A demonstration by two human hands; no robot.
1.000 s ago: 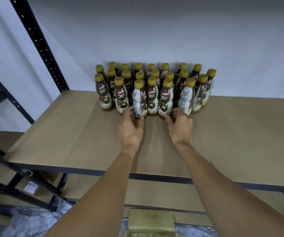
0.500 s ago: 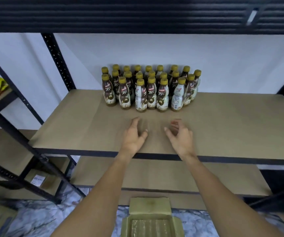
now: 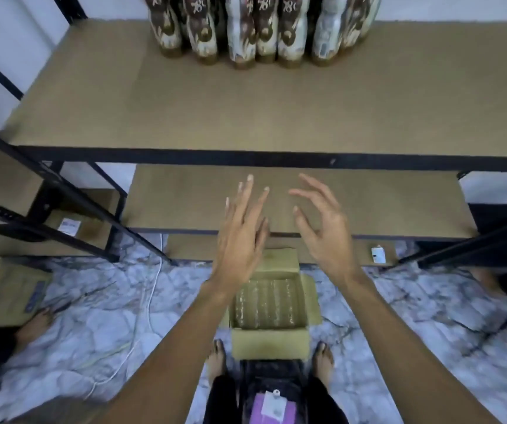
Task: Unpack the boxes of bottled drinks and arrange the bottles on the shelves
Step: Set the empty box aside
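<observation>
Two bare arms reach forward, the left forearm (image 3: 169, 347) and right forearm (image 3: 399, 332) angling in toward each other. The bare left hand (image 3: 240, 237) is back-up, fingers long and straight, gripping nothing. Just beside it, not touching, the bare right hand (image 3: 327, 237) hovers with fingers fanned and loosely bent. Below, the left foot (image 3: 217, 359) and right foot (image 3: 322, 359) stand bare.
</observation>
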